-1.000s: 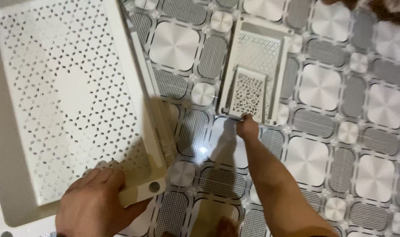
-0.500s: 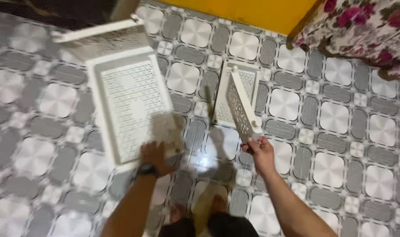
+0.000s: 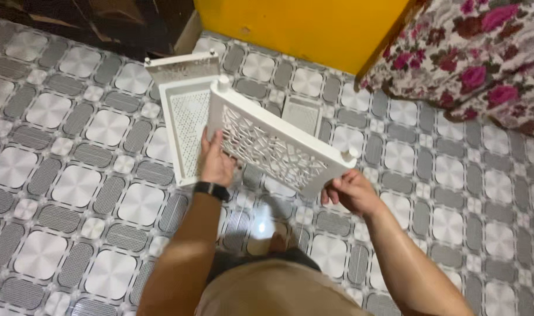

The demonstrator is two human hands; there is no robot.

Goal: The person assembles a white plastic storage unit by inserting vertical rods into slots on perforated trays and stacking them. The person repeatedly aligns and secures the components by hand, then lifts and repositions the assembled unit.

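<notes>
I hold a white plastic panel (image 3: 275, 143) with a cut-out lattice pattern up over the floor, tilted, with round pegs at its corners. My left hand (image 3: 215, 159), a black watch on its wrist, grips the panel's left edge. My right hand (image 3: 350, 190) grips its lower right corner. Behind it on the floor lies a large white perforated shelf tray (image 3: 185, 126) and a smaller white perforated tray (image 3: 302, 114).
The floor (image 3: 74, 187) is patterned grey and white. A yellow cabinet side (image 3: 302, 29) stands at the top. A floral fabric (image 3: 483, 58) hangs at the upper right. Another white panel (image 3: 182, 64) lies past the big tray, by dark furniture (image 3: 103, 23).
The view rose away from the floor. My right hand lifted the lattice panel off the small tray; my left hand left the big tray and took the panel's left edge.
</notes>
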